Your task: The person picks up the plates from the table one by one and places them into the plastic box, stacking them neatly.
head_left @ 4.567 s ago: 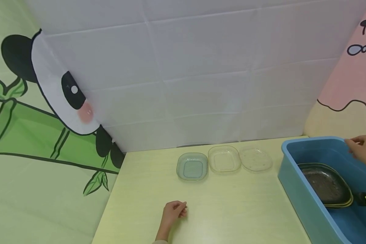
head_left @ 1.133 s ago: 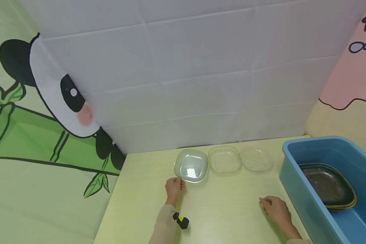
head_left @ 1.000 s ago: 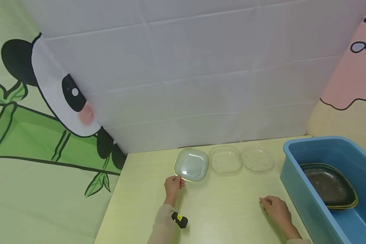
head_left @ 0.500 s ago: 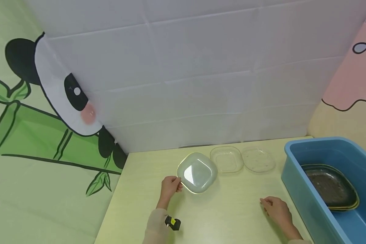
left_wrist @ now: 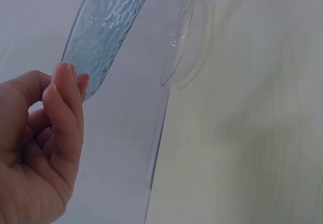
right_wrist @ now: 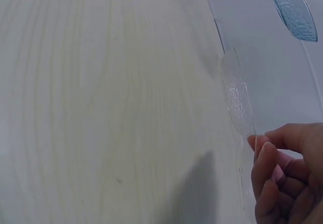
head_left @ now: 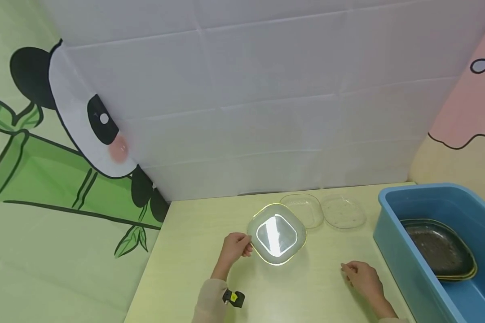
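A square, bluish-tinted glass plate point(head_left: 276, 235) with rounded corners hangs tilted above the table, light glaring off its middle. My left hand point(head_left: 234, 249) pinches its left corner between thumb and fingers; in the left wrist view the plate point(left_wrist: 106, 32) shows a rippled surface. My right hand point(head_left: 363, 278) is over the table near the blue tub, fingers loosely curled, holding nothing. Behind the tinted plate lies a clear glass plate point(head_left: 309, 208), its near left part covered by it. Another clear glass plate point(head_left: 343, 213) lies to the right.
A deep blue tub point(head_left: 404, 269) stands along the right side of the table. Dark plates point(head_left: 436, 246) with yellowish rims lie stacked in it. A white cloth point(head_left: 266, 112) hangs at the back edge of the pale wooden table point(head_left: 307, 296).
My left hand has taken the tinted plate from the left end of the row and moved it right and toward me. The right hand left the tub earlier and now stays nearly still.
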